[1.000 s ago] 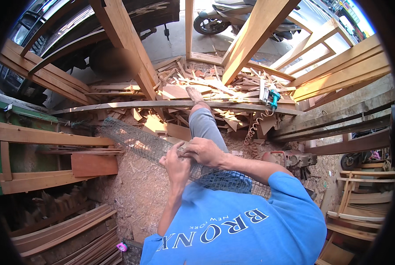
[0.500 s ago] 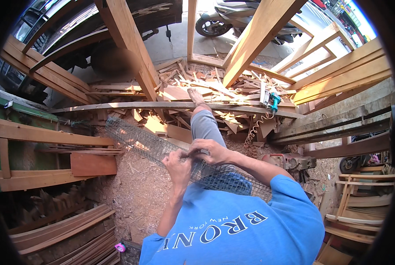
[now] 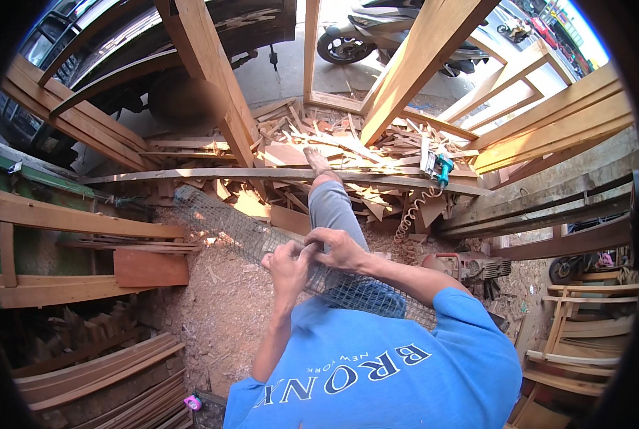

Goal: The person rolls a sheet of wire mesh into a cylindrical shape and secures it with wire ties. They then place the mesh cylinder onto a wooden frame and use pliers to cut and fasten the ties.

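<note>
A long tube-like length of wire mesh [image 3: 228,227] lies slantwise across my lap, from the upper left down to the right under my arms. My left hand [image 3: 288,263] pinches at the mesh's upper edge near its middle. Right beside it, my right hand [image 3: 338,249] has its fingers bent and closed at the same spot, the fingertips of both hands almost touching. What lies between the fingertips is too small and hidden to make out. My grey-trousered leg [image 3: 333,207] stretches out beyond the mesh, the bare foot resting by a wooden beam [image 3: 262,172].
Wood offcuts [image 3: 362,143] pile up beyond the beam. A teal air tool [image 3: 444,169] with a coiled hose lies to the right, above a reddish machine [image 3: 462,264]. Timber frames [image 3: 90,218] stand at the left. A pink tape measure [image 3: 193,402] sits low at the left. Wood shavings cover the floor.
My right hand's fingers have shifted slightly down and toward my left hand. The mesh has barely moved, and my left hand stays in place.
</note>
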A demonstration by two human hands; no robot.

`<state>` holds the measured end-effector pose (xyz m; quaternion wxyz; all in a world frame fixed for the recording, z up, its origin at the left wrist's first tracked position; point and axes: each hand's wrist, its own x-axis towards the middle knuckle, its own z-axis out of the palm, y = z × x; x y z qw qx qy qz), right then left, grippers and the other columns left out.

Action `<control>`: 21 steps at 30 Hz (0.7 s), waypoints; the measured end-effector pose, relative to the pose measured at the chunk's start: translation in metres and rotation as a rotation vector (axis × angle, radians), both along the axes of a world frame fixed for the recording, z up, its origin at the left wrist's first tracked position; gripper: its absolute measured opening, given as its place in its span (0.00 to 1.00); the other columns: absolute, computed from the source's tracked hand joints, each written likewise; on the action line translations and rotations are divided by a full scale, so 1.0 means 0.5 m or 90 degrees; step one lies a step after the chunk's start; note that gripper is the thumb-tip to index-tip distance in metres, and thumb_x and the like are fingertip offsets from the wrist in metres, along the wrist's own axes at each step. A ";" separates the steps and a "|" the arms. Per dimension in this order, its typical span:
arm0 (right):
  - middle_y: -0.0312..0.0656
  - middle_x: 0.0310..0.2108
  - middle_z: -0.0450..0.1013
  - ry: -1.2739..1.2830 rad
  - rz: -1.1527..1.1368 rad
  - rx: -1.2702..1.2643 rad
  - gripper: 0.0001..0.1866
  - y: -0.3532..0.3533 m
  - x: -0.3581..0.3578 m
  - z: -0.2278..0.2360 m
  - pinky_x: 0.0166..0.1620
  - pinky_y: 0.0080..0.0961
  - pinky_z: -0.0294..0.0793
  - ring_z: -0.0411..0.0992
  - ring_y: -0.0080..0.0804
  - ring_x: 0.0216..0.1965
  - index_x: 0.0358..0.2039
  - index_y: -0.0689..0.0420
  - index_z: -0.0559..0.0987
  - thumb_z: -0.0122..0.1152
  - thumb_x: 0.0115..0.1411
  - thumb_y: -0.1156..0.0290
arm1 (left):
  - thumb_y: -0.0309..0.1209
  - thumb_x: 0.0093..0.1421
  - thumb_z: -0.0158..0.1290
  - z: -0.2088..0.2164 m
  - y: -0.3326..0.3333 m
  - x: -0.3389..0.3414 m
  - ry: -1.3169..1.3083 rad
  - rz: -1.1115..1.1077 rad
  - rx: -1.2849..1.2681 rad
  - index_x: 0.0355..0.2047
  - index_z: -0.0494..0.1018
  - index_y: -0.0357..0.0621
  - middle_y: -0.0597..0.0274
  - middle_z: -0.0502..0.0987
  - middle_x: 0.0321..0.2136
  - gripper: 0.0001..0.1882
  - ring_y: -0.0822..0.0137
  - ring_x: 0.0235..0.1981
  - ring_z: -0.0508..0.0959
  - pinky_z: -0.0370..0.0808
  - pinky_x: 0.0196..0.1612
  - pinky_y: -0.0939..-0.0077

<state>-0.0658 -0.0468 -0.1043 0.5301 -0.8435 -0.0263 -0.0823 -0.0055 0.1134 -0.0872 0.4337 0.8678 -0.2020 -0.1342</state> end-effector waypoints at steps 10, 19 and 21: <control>0.49 0.34 0.77 -0.031 -0.106 -0.021 0.15 0.010 -0.011 0.000 0.41 0.32 0.79 0.78 0.42 0.36 0.39 0.64 0.79 0.67 0.49 0.76 | 0.35 0.61 0.61 -0.032 0.000 0.023 -0.023 -0.057 -0.026 0.29 0.78 0.37 0.57 0.81 0.23 0.12 0.66 0.23 0.79 0.72 0.33 0.67; 0.47 0.33 0.76 -0.039 -0.075 -0.037 0.13 0.008 -0.002 -0.002 0.41 0.34 0.78 0.77 0.43 0.37 0.36 0.61 0.79 0.69 0.49 0.72 | 0.34 0.60 0.60 -0.018 0.007 0.043 0.203 -0.058 -0.025 0.34 0.80 0.40 0.60 0.84 0.27 0.09 0.71 0.31 0.81 0.71 0.44 0.73; 0.46 0.32 0.75 -0.071 -0.067 -0.104 0.14 0.009 0.001 -0.002 0.40 0.36 0.78 0.76 0.44 0.37 0.35 0.60 0.78 0.70 0.49 0.71 | 0.34 0.60 0.60 -0.012 0.007 0.046 0.238 -0.056 -0.016 0.34 0.80 0.40 0.60 0.84 0.28 0.09 0.71 0.31 0.81 0.71 0.44 0.74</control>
